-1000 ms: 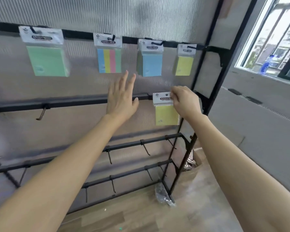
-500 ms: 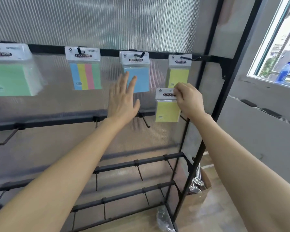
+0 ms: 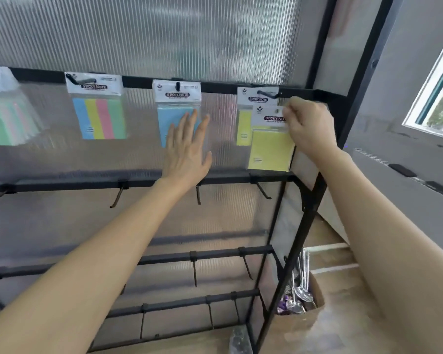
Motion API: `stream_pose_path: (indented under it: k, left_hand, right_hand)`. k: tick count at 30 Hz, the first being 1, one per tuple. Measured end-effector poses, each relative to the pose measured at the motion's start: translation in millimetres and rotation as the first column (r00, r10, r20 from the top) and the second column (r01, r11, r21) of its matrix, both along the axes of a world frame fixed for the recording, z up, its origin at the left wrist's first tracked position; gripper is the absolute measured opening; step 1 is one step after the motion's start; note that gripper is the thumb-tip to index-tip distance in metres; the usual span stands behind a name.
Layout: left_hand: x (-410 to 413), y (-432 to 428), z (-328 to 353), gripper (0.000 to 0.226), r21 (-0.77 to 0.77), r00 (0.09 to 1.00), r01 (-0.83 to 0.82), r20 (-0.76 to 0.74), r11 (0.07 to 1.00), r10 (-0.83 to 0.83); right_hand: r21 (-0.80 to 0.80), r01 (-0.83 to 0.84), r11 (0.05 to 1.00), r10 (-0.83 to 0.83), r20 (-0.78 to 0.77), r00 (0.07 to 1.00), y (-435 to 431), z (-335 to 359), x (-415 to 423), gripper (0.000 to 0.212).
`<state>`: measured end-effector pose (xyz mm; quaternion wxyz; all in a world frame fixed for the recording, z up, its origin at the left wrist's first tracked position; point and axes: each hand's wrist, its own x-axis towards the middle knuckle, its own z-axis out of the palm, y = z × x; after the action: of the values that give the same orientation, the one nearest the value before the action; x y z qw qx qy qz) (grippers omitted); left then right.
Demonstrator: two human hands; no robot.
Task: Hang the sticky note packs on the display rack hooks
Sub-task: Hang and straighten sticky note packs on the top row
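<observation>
a ribbed see-through wall [image 3: 164, 34] sits behind a black rack [image 3: 315, 200]. at the upper right, the right hand [image 3: 310, 126] has a pinching grip on the top of a yellow pack [image 3: 270, 149], just below a hook [image 3: 266, 94], in front of a hung yellow pack [image 3: 242, 126]. the left hand [image 3: 187, 152] is spread wide by the blue pack [image 3: 174, 116].

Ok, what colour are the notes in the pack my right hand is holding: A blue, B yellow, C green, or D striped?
B: the right hand pinches the top of a clear-wrapped pack of yellow sticky notes, in front of a hanging yellow pack.
</observation>
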<state>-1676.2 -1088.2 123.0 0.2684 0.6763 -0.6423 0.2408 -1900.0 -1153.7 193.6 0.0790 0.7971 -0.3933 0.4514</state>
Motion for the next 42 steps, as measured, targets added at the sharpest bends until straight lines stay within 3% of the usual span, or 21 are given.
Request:
stream_pose_path:
  k: [23,33,42]
  left_hand:
    - [-41.3,-0.6,8.4,0.069,-0.063,0.99,-0.142,0.001,0.988,0.142]
    - [-41.5,-15.4,6.9,0.069,-0.084,0.989,-0.143,0.022,0.986,0.145]
    - [-36.5,-25.3,14.7,0.069,-0.071,0.987,-0.147,0.048,0.987,0.151]
  right_hand:
    - [0.194,-0.173,0.966,0.19,-0.073,0.979,-35.6,38.9,-4.3,0.023]
    - [0.179,-0.084,0.98,0.097,-0.065,0.993,-59.4,31.3,17.2,0.024]
    - [0.126,0.017,0.992,-0.025,0.061,0.998,-83.5,31.6,34.4,0.017]
